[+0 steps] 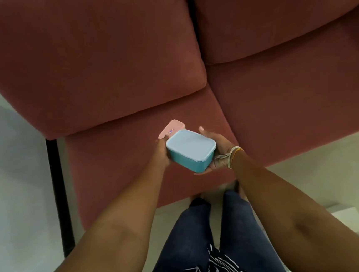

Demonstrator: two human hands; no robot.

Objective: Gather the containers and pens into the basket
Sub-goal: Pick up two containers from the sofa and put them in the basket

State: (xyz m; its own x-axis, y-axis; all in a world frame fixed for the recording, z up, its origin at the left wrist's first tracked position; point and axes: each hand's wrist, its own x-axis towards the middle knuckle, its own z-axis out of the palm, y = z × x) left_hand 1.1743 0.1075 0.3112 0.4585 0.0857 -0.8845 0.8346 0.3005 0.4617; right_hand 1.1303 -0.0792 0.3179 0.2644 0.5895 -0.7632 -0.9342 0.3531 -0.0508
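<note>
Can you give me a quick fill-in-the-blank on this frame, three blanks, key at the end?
1. The blue container with the pale lid is held by ____ hands.
2. Behind it, a ____ container sticks out near the left hand.
3. The wrist of the ____ hand wears bands, and the red sofa lies beyond.

Missing words: both; pink; right

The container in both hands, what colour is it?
The container is teal with a pale blue lid, clear in the head view.
</note>
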